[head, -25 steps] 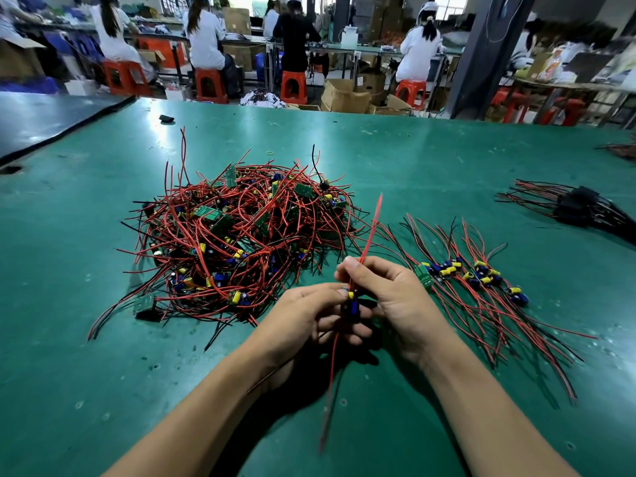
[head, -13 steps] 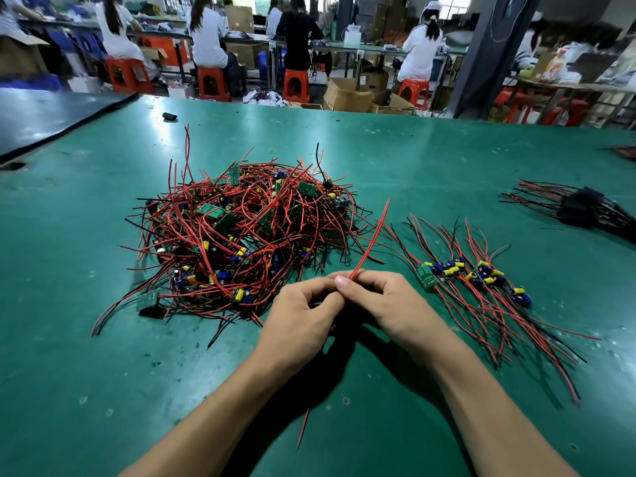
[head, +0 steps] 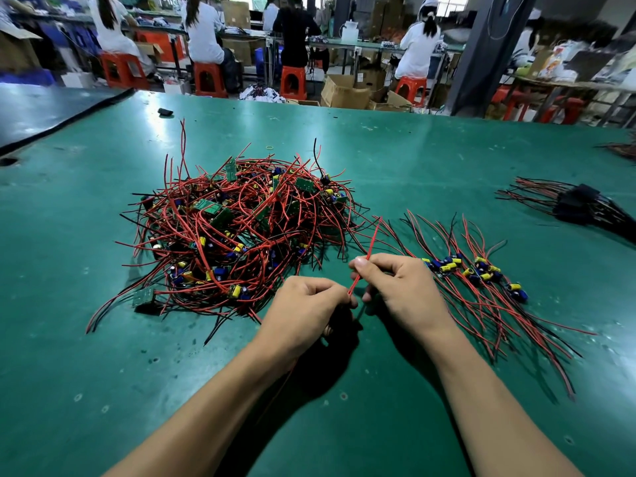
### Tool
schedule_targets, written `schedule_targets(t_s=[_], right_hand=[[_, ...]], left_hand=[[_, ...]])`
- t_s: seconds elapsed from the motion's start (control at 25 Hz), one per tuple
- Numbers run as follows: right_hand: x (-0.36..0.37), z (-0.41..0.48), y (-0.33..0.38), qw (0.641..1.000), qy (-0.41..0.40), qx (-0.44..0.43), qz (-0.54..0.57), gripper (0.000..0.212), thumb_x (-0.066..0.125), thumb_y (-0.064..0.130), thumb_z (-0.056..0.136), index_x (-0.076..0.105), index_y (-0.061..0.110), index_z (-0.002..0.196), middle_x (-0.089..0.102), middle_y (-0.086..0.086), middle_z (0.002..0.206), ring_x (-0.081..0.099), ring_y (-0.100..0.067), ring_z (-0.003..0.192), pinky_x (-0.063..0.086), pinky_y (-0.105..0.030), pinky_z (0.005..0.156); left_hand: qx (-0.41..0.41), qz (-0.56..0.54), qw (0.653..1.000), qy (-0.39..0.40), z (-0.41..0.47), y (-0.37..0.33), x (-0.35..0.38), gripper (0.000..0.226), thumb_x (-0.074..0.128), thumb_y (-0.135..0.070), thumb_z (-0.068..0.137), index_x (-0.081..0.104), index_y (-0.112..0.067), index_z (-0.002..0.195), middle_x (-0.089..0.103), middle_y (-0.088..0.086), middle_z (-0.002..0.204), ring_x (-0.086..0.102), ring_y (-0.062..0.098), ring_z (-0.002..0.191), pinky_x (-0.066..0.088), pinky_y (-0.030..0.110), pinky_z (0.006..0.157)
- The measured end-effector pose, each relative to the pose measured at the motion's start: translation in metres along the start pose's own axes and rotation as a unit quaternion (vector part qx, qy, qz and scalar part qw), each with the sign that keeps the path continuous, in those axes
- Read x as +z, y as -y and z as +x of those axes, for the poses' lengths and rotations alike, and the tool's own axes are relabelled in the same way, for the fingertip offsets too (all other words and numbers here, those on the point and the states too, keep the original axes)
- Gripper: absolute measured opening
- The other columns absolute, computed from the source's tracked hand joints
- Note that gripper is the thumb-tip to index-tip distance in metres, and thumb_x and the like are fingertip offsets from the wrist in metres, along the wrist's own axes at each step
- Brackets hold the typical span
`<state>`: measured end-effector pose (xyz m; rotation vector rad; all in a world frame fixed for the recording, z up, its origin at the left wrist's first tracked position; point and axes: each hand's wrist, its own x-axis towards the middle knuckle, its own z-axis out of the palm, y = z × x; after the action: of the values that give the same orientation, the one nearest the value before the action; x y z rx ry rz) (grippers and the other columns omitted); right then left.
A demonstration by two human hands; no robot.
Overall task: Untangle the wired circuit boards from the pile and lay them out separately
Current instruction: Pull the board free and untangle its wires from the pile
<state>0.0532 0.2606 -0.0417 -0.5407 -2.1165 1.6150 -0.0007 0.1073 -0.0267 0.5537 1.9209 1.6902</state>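
Observation:
A tangled pile (head: pixel 237 232) of small green circuit boards with red and black wires lies on the green table (head: pixel 430 156), left of centre. To its right, several separated boards (head: pixel 478 270) lie side by side with their wires trailing toward me. My left hand (head: pixel 303 311) and my right hand (head: pixel 402 287) meet just in front of the pile and both pinch one red wire (head: pixel 370 247), which sticks up and away between them. The board on that wire is hidden inside my hands.
A bundle of black-sleeved wired parts (head: pixel 581 204) lies at the far right. A small black object (head: pixel 165 112) sits near the table's far edge. A darker table (head: pixel 41 108) adjoins on the left. Several people sit on red stools at benches behind.
My hands have drawn slightly apart and the blue part seen between them a second ago is now covered. The red wire's upper end leans more to the right and lower.

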Motion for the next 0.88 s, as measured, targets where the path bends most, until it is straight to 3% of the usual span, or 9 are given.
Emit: schedule_targets(t_s=[0.08,0.2,0.36,0.6,0.68,0.76,0.84,0.88], right_hand=[[-0.002,0.003,-0.003,0.999,-0.046,-0.001,0.008,0.016,0.071,0.023,0.094,0.076,0.011,0.085,0.069,0.0,0.064,0.057,-0.011,0.046,0.045,-0.026,0.05],[0.0,0.008,-0.005,0.994,-0.11,-0.018,0.012,0.011,0.073,0.024,0.092,0.076,0.017,0.084,0.075,-0.007,0.076,0.059,-0.011,0.048,0.043,-0.028,0.052],[-0.006,0.013,-0.011,0.982,-0.178,-0.039,0.041,0.01,0.074,0.023,0.091,0.076,0.02,0.082,0.071,0.002,0.07,0.058,-0.012,0.047,0.045,-0.028,0.051],[-0.014,0.013,-0.011,0.97,-0.209,-0.034,0.117,0.007,0.078,0.019,0.087,0.075,0.02,0.081,0.069,0.005,0.069,0.056,-0.01,0.047,0.045,-0.022,0.047],[-0.016,0.009,-0.005,0.973,-0.15,0.029,0.175,0.009,0.08,0.024,0.084,0.075,0.017,0.083,0.07,0.001,0.073,0.057,-0.009,0.049,0.045,-0.022,0.046],[-0.011,0.0,0.002,0.971,0.0,0.112,0.212,0.026,0.083,0.036,0.075,0.076,0.014,0.086,0.072,-0.006,0.083,0.059,-0.011,0.052,0.046,-0.021,0.045],[0.003,-0.013,0.007,0.965,0.146,0.13,0.174,0.035,0.079,0.043,0.08,0.075,0.009,0.091,0.068,-0.011,0.077,0.058,-0.015,0.051,0.045,-0.021,0.044],[0.011,-0.018,0.008,0.967,0.178,0.111,0.142,0.036,0.074,0.043,0.086,0.075,0.007,0.093,0.065,-0.013,0.072,0.057,-0.016,0.05,0.044,-0.022,0.044]], left_hand=[[-0.006,0.007,1.0,0.017,0.0,-0.001,0.0,0.018,0.063,-0.01,0.084,0.077,-0.005,0.073,0.067,0.009,0.064,0.055,0.017,0.056,0.042,0.022,0.05],[-0.018,-0.016,0.999,0.043,0.001,-0.001,-0.002,0.018,0.062,-0.008,0.084,0.076,-0.002,0.075,0.067,0.01,0.063,0.056,0.02,0.054,0.042,0.02,0.048],[-0.029,-0.033,0.995,0.087,-0.001,-0.001,-0.006,0.02,0.059,-0.007,0.085,0.074,0.0,0.074,0.066,0.013,0.061,0.057,0.022,0.047,0.042,0.019,0.044],[-0.037,-0.04,0.994,0.092,0.0,0.0,-0.01,0.023,0.058,-0.006,0.088,0.074,-0.006,0.072,0.066,0.011,0.062,0.061,0.024,0.048,0.044,0.02,0.044],[-0.025,-0.062,0.996,0.066,-0.001,0.004,-0.009,0.019,0.06,-0.006,0.089,0.073,-0.003,0.075,0.067,0.011,0.065,0.064,0.025,0.052,0.048,0.022,0.047],[-0.014,-0.098,0.994,0.037,-0.001,0.005,-0.009,0.017,0.063,-0.007,0.091,0.072,0.0,0.079,0.069,0.014,0.068,0.066,0.025,0.053,0.052,0.026,0.049],[0.001,-0.112,0.993,0.033,-0.002,0.006,-0.008,0.021,0.06,-0.009,0.095,0.075,-0.003,0.081,0.07,0.016,0.07,0.066,0.023,0.053,0.053,0.026,0.048],[0.007,-0.104,0.994,0.036,-0.002,0.005,-0.009,0.024,0.058,-0.01,0.096,0.076,-0.005,0.081,0.071,0.016,0.07,0.065,0.022,0.054,0.053,0.026,0.048]])
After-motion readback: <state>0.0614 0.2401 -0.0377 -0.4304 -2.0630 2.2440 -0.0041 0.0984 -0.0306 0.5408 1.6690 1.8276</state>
